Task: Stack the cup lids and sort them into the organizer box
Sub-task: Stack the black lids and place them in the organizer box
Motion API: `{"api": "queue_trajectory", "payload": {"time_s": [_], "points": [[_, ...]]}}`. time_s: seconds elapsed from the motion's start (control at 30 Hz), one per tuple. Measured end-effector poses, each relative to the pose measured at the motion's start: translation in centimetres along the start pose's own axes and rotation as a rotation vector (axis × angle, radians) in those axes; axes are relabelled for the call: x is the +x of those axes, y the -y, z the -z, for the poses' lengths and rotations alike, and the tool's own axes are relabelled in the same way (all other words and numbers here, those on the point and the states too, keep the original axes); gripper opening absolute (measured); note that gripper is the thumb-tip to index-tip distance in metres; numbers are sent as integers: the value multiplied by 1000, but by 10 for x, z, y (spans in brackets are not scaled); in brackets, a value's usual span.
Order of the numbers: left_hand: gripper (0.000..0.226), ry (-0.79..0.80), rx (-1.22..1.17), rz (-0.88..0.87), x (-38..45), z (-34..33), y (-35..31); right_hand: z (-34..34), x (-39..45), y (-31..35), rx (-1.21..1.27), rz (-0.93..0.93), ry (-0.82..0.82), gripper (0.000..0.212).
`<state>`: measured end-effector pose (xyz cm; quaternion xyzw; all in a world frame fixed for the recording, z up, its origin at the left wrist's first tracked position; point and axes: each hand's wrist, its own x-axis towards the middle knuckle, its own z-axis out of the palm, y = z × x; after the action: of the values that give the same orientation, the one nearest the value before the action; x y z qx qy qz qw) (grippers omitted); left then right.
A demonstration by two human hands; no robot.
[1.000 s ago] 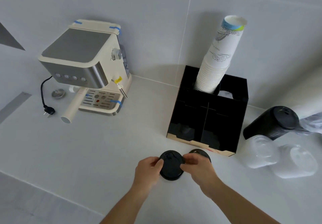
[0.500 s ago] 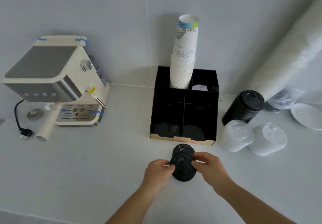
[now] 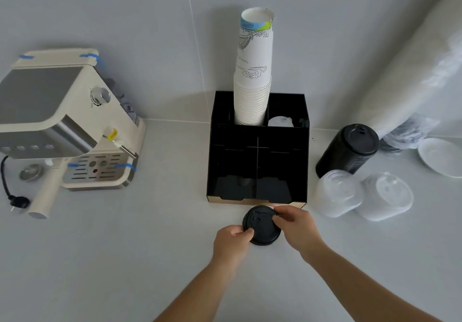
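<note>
Just before the organizer box, we pinch two black lids together on the counter, left hand and right hand closed at opposite rims. Stacking appears under way; next, seat them flush, then lift into a compartment.

A cream and brushed-steel espresso machine with blue tape strips stands at the left of the pale grey counter, its black power cord alongside. A white ceramic saucer lies at the right edge, near a plastic-wrapped roll leaning on the tiled wall.
</note>
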<state>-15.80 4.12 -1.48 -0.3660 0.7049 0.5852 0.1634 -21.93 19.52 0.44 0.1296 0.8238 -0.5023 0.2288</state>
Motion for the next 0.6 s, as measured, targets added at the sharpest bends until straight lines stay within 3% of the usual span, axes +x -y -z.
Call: {"api": "queue_trajectory", "payload": {"time_s": [0.23,0.6], "points": [[35,-33,29,22,8,-2,1,-7,11,-5,-29,-21,-8,23],[24,-50,99,31,9,-1,2,-7,10,-9,-71,-33,-3,7]]}}
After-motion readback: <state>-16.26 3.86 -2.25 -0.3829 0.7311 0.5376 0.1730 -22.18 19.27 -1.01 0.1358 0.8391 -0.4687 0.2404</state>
